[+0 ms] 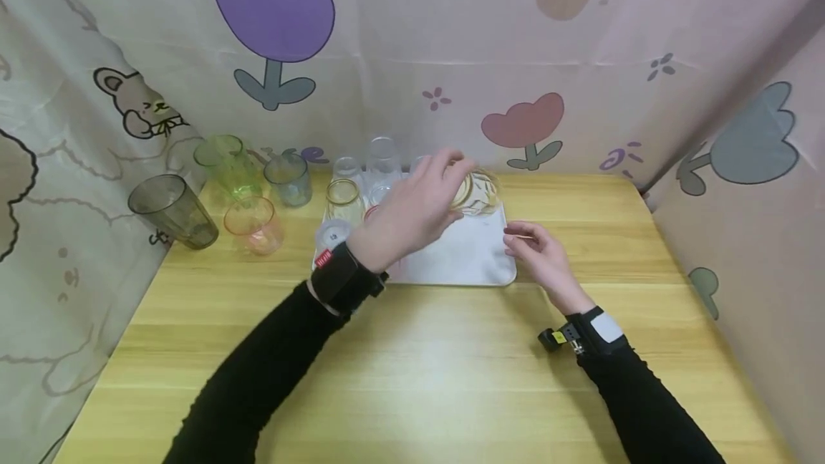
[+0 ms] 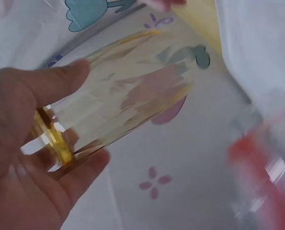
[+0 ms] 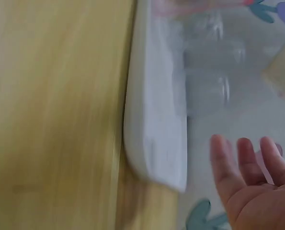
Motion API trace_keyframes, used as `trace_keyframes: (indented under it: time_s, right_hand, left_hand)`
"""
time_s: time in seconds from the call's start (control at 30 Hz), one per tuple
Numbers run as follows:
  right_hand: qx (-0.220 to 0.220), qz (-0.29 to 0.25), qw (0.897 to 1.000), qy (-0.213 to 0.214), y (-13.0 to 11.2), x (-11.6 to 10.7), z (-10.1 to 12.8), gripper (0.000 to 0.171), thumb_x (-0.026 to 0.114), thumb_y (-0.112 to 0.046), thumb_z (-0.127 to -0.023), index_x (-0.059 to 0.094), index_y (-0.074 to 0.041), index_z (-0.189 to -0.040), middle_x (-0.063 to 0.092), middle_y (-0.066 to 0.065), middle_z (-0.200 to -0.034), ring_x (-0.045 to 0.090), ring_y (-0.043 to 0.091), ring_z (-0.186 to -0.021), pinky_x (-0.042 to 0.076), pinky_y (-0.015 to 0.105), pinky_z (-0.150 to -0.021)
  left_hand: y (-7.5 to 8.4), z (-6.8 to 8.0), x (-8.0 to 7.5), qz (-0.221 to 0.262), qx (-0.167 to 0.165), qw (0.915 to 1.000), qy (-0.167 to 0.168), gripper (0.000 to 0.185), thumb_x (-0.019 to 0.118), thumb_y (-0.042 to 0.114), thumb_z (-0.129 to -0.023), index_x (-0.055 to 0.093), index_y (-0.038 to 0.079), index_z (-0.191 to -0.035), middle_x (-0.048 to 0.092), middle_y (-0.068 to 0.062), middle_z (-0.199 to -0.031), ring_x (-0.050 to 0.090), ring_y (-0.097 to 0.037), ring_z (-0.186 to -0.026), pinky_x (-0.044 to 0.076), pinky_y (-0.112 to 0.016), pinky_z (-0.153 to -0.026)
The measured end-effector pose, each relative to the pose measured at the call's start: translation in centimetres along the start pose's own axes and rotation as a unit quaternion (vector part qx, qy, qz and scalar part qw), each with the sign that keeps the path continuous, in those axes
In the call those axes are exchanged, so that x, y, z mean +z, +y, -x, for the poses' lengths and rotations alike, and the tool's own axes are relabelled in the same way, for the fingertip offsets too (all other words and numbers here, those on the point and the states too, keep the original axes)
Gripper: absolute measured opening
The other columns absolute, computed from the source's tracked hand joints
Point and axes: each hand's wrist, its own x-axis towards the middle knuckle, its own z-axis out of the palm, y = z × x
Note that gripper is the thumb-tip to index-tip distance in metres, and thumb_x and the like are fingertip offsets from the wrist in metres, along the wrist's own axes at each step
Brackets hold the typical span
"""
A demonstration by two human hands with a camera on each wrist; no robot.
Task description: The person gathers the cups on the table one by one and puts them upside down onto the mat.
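Work in hand: glasses are being gathered onto a white tray [image 1: 470, 263] lying near the far edge of the worktop [image 1: 425, 371].
Left hand [image 1: 419, 210]: its fingers [image 2: 61, 79] are wrapping round a yellow-rimmed glass [image 1: 478, 194], holding it tilted on its side above the tray's far right corner.
Right hand [image 1: 540, 255]: it is hovering just beside the tray's right edge, fingers [image 3: 245, 155] loosely spread and gripping nothing; whether they are touching the rim is unclear, as the wrist view is blurred.
On tray: several clear glasses [image 1: 382, 156] are standing along its far and left side, one with a gold rim [image 1: 343, 199].
Off tray: a grey glass [image 1: 172, 212], a green glass [image 1: 228, 163], a pink glass [image 1: 254, 224] and a bluish glass [image 1: 288, 179] are waiting near the worktop's far left corner.
Progress: judging by this, roughly half are on the tray; one is in transit, four are left.
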Motion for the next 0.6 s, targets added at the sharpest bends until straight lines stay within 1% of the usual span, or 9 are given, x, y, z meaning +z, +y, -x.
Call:
trace_keyframes:
  time_s: [0.07,0.13,0.2,0.23,0.27,0.37,0.43,0.6]
  right_hand:
    - [0.0,0.088,0.996,0.012,0.2,-0.7,0.0,0.054,0.065,-0.03,-0.104,0.052,0.004,-0.143,0.056,0.02,-0.144,0.061,0.024,-0.123,0.054,0.028,-0.101]
    - [-0.002,0.153,0.988,0.014,0.5,-1.2,-0.1,0.054,0.065,-0.032,-0.103,0.053,0.003,-0.142,0.056,0.021,-0.144,0.06,0.032,-0.125,0.054,0.037,-0.102]
    - [-0.003,0.196,0.981,0.005,0.8,-1.5,-0.1,0.054,0.066,-0.03,-0.102,0.053,0.003,-0.143,0.056,0.024,-0.144,0.059,0.04,-0.125,0.054,0.048,-0.103]
    - [-0.004,0.214,0.977,-0.002,1.1,-1.6,-0.1,0.054,0.066,-0.028,-0.102,0.052,0.004,-0.143,0.055,0.025,-0.143,0.06,0.043,-0.125,0.054,0.052,-0.102]
    - [-0.003,0.228,0.974,-0.01,1.3,-1.6,-0.1,0.054,0.067,-0.026,-0.102,0.051,0.005,-0.143,0.055,0.027,-0.143,0.061,0.045,-0.123,0.054,0.054,-0.1]
    - [0.001,0.252,0.967,-0.035,1.8,-1.6,-0.1,0.056,0.069,-0.018,-0.1,0.048,0.007,-0.145,0.053,0.03,-0.142,0.063,0.047,-0.119,0.057,0.054,-0.096]
    - [0.005,0.255,0.966,-0.046,2.0,-1.4,-0.1,0.057,0.07,-0.012,-0.098,0.046,0.01,-0.145,0.052,0.032,-0.141,0.064,0.048,-0.117,0.059,0.052,-0.094]
    - [0.013,0.259,0.965,-0.049,2.3,-1.0,-0.3,0.058,0.07,-0.004,-0.095,0.045,0.012,-0.145,0.054,0.033,-0.137,0.066,0.047,-0.114,0.06,0.048,-0.091]
  left_hand:
    - [-0.4,-0.8,-1.0,-0.012,0.004,0.9992,-0.038,0.072,0.082,0.018,-0.091,0.043,0.008,-0.151,0.048,-0.014,-0.144,0.053,-0.03,-0.126,0.059,-0.037,-0.088]
    - [-0.9,-1.6,-1.8,-0.017,0.005,0.997,-0.075,0.074,0.082,0.019,-0.091,0.042,0.008,-0.152,0.048,-0.012,-0.143,0.054,-0.029,-0.125,0.058,-0.035,-0.09]
    - [-1.4,-2.4,-2.4,-0.016,0.002,0.9936,-0.112,0.075,0.083,0.019,-0.091,0.042,0.009,-0.152,0.048,-0.012,-0.142,0.054,-0.028,-0.124,0.056,-0.034,-0.093]
    - [-1.7,-2.8,-2.6,-0.016,0.0,0.9916,-0.129,0.075,0.083,0.018,-0.09,0.042,0.009,-0.152,0.048,-0.011,-0.141,0.055,-0.028,-0.122,0.056,-0.034,-0.092]
    - [-2.0,-3.2,-2.8,-0.016,-0.003,0.9895,-0.144,0.074,0.083,0.018,-0.09,0.042,0.01,-0.151,0.048,-0.011,-0.14,0.055,-0.028,-0.121,0.056,-0.033,-0.091]
    - [-2.9,-4.2,-2.7,-0.013,-0.012,0.9829,-0.183,0.072,0.083,0.018,-0.09,0.044,0.01,-0.15,0.048,-0.01,-0.135,0.056,-0.026,-0.116,0.056,-0.032,-0.087]
    - [-3.5,-4.7,-2.4,-0.012,-0.018,0.9784,-0.206,0.07,0.083,0.018,-0.09,0.044,0.01,-0.148,0.049,-0.01,-0.131,0.057,-0.025,-0.112,0.055,-0.032,-0.086]
    - [-4.8,-5.9,-1.3,-0.004,-0.041,0.9655,-0.257,0.071,0.084,0.022,-0.09,0.045,0.011,-0.148,0.049,-0.01,-0.127,0.059,-0.022,-0.103,0.056,-0.032,-0.085]
